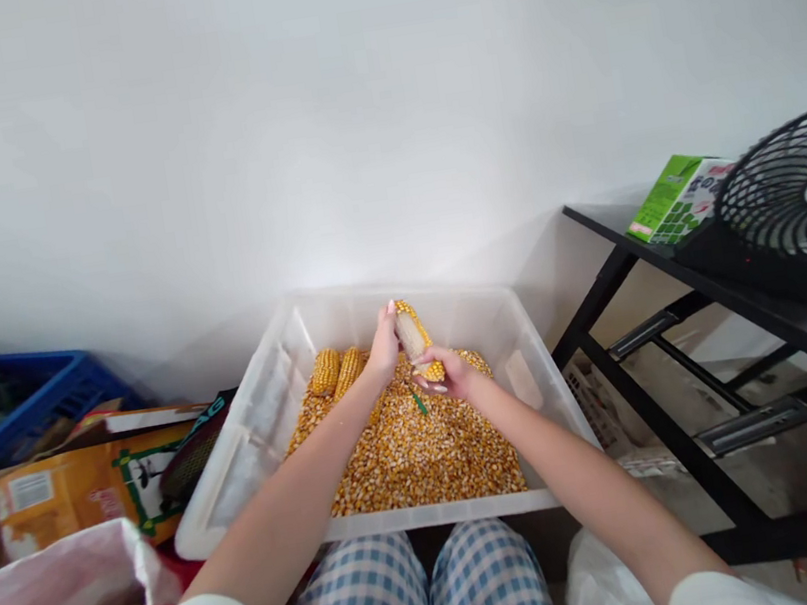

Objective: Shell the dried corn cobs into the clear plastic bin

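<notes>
Between my two hands, above the bin, is a corn cob [413,334], partly stripped: its pale core shows on one side and yellow kernels line the other. My left hand [383,343] grips its upper end, and my right hand [452,373] is closed around the lower end. Beneath them a clear plastic bin [553,391] holds a deep layer of loose corn kernels [419,457]. Two whole corn cobs [325,372] lie on the kernels at the back left. A small green object [420,403] pokes up from the kernels below my hands.
On the right stands a black folding table [671,267] bearing a green carton [676,197] and a black fan [802,182]. To the left are a blue crate [44,386], an orange package [74,488] and an open white sack [74,584]. A white wall [377,124] rises behind the bin.
</notes>
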`<state>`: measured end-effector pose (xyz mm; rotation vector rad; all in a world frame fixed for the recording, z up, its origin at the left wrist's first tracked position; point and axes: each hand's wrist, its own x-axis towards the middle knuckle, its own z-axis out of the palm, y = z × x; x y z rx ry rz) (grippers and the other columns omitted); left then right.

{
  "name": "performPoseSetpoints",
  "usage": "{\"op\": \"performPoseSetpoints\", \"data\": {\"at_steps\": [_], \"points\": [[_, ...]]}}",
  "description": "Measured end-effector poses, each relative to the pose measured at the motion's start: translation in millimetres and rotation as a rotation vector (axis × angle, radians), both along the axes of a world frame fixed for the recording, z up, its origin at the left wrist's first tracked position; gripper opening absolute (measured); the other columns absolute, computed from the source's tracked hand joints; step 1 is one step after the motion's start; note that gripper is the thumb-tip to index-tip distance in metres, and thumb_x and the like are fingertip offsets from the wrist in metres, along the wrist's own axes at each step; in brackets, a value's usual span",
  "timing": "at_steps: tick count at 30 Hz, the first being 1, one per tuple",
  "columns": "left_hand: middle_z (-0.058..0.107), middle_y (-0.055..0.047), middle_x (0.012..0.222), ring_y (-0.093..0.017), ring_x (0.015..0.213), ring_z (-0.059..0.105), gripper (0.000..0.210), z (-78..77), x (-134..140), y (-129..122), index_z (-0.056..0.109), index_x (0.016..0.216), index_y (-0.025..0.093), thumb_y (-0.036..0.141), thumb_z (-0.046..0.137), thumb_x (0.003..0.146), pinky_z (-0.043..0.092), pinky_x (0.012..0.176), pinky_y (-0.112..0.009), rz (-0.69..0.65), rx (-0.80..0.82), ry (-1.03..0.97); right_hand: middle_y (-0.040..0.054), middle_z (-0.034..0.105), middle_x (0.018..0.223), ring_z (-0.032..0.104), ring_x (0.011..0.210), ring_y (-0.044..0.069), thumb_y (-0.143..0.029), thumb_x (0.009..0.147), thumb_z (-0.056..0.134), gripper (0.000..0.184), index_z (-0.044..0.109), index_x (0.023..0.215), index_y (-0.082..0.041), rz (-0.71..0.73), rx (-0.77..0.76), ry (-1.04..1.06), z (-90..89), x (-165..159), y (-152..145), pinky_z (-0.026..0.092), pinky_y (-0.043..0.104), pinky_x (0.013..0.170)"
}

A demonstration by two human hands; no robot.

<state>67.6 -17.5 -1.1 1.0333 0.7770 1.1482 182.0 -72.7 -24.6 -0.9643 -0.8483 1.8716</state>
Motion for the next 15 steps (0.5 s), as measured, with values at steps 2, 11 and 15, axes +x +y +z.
{"op": "performPoseSetpoints", "data": {"at_steps": [2, 11, 15], "points": [[0.06, -0.003, 0.075, -0.017, 0.067, 0.059, 0.046, 6.2, -2.9, 2.0, 0.048, 0.099, 0.022, 0.059, 0.032, 0.077, 0.046, 0.057, -0.028, -0.067, -0.041, -0.063, -0.0033, 0.048, 0.045, 0.041, 0.038, 0.007, -0.023, 0.058, 0.055, 0.013, 0.051, 0.068, -0.016, -0.028, -0.005, -0.027, 2.5, 2.5, 1.5, 0.027, 0.018, 0.035], [0.057, 0.0, 0.063, -0.017, 0.058, 0.06, 0.036, 10.7, -3.6, 7.3, 0.041, 0.089, 0.021, 0.049, 0.053, 0.071, 0.047, 0.054, -0.03, 0.038, -0.123, -0.104, -0.0041, 0.052, 0.053, 0.047, 0.044, 0.008, -0.022, 0.057, 0.06, 0.023, 0.053, 0.079, -0.017, -0.006, 0.089, -0.21, 2.2, -7.7, -1.3, 0.031, 0.017, 0.038], [0.053, 0.003, 0.06, -0.013, 0.052, 0.057, 0.034, 8.3, 2.7, 1.3, 0.039, 0.083, 0.021, 0.051, 0.049, 0.073, 0.045, 0.051, -0.026, 0.091, -0.001, -0.1, -0.0034, 0.049, 0.044, 0.039, 0.037, 0.007, -0.027, 0.06, 0.056, 0.015, 0.052, 0.068, -0.015, 0.024, 0.059, -0.097, -6.8, -15.5, -5.7, 0.022, 0.018, 0.034]]}}
